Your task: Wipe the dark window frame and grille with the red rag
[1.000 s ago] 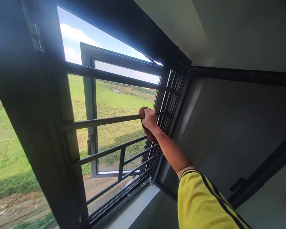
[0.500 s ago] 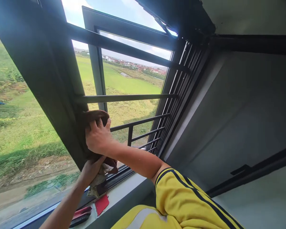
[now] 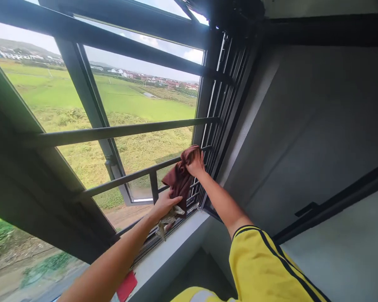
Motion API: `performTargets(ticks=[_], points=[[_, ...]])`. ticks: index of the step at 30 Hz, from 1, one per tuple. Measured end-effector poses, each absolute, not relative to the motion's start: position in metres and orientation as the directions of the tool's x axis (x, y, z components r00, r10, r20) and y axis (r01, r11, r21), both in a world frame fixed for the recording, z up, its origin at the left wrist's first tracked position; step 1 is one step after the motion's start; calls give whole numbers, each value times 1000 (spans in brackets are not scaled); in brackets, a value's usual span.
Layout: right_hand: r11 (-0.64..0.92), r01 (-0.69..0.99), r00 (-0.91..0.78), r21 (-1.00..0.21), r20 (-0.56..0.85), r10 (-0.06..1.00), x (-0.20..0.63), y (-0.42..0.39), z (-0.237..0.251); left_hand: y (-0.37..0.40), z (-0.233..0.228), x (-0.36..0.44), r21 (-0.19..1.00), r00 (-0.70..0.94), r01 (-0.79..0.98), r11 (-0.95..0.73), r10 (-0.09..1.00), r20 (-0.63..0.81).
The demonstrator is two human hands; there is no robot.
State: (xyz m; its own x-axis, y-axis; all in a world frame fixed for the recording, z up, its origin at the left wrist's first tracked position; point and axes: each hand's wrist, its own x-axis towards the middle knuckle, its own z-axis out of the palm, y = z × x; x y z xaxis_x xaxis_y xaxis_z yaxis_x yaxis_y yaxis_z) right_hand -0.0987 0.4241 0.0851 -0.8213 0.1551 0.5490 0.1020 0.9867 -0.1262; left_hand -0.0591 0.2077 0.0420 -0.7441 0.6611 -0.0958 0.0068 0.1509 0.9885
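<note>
The right hand (image 3: 195, 162) is raised to the lower horizontal bar (image 3: 135, 176) of the window grille, near where that bar meets the frame at the right side of the opening. Its fingers are curled shut over the top of a dark reddish-brown cloth (image 3: 179, 180), bunching it against the bar. The cloth hangs down from that grip in loose folds, draped in front of the short upright post (image 3: 153, 186) and the lower rails.

The left hand (image 3: 164, 204) sits lower, at the bottom of the hanging cloth. Its fingers lie close together and stretched along the fabric's lower edge; whether they pinch it or only press against it cannot be told. Just under this hand a paler, frayed scrap (image 3: 167, 221) dangles — it may be the cloth's tail or a second rag, which of the two is unclear.

Above the worked bar runs a second horizontal bar (image 3: 113, 132), and beyond the grille an outward-swung window sash (image 3: 91, 109) stands open over green fields. A pale sill (image 3: 173, 256) runs below the frame; a small red object (image 3: 126, 286) lies on it near the left forearm, partly hidden. Both arms come from a yellow shirt with dark stripes (image 3: 271, 268). No container shows here, and no lettering or label is legible anywhere.
</note>
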Motion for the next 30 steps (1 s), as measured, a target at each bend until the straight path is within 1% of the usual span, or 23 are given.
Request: performTargets(ticks=[1, 3, 5, 7, 9, 10, 11, 12, 13, 14, 15, 16, 17, 18, 19, 20, 23, 24, 27, 28, 30], points=[[972, 165, -807, -167, 544, 230, -98, 447, 86, 227, 46, -64, 993, -715, 2, 116, 695, -80], [950, 201, -775, -238, 555, 303, -96, 477, 85, 261, 54, -70, 998, -644, -25, 63, 762, -65], [905, 201, -730, -375, 558, 393, -94, 487, 82, 282, 60, -69, 998, -591, -52, 41, 804, -64], [811, 228, -673, -538, 516, 531, -92, 487, 83, 291, 66, -63, 998, -565, -62, 23, 824, -54], [706, 281, -620, -649, 439, 651, -95, 490, 101, 295, 78, -59, 998, -557, -54, -18, 830, -15], [677, 292, -589, -675, 431, 684, -98, 494, 120, 298, 87, -59, 998, -558, -46, -53, 830, 18], [671, 275, -549, -688, 460, 697, -103, 499, 145, 302, 99, -62, 995, -562, -35, -98, 825, 61], [679, 232, -488, -696, 521, 700, -109, 506, 177, 308, 114, -66, 989, -567, -22, -147, 816, 109], [712, 174, -413, -680, 607, 680, -116, 512, 212, 316, 131, -72, 980, -575, -6, -198, 803, 158], [767, 111, -329, -632, 705, 628, -124, 518, 247, 325, 149, -79, 970, -584, 13, -244, 785, 206], [840, 68, -262, -539, 802, 536, -131, 522, 280, 334, 167, -88, 958, -596, 35, -284, 764, 248], [902, 47, -228, -428, 875, 427, -139, 525, 306, 343, 184, -96, 948, -611, 57, -313, 740, 281], [944, 46, -221, -326, 918, 328, -145, 526, 323, 350, 197, -104, 940, -630, 76, -333, 715, 304], [965, 55, -237, -255, 936, 261, -149, 527, 331, 355, 205, -111, 934, -648, 89, -345, 692, 317], [974, 66, -271, -217, 935, 227, -151, 526, 330, 358, 208, -115, 933, -660, 92, -349, 680, 319], [976, 75, -311, -204, 925, 217, -152, 526, 322, 358, 207, -117, 935, -662, 84, -345, 682, 311], [974, 87, -411, -211, 883, 228, -140, 523, 274, 351, 180, -108, 953, -613, 27, -303, 748, 256], [965, 107, -417, -239, 870, 262, -134, 521, 257, 347, 169, -101, 959, -589, 10, -283, 773, 235], [903, 228, -413, -364, 804, 428, -120, 515, 216, 340, 139, -83, 973, -536, -5, -231, 822, 192], [885, 270, -427, -379, 777, 463, -117, 512, 204, 338, 132, -79, 977, -525, 5, -215, 831, 186], [884, 319, -491, -340, 739, 461, -114, 504, 177, 336, 120, -77, 983, -524, 51, -176, 833, 177]])
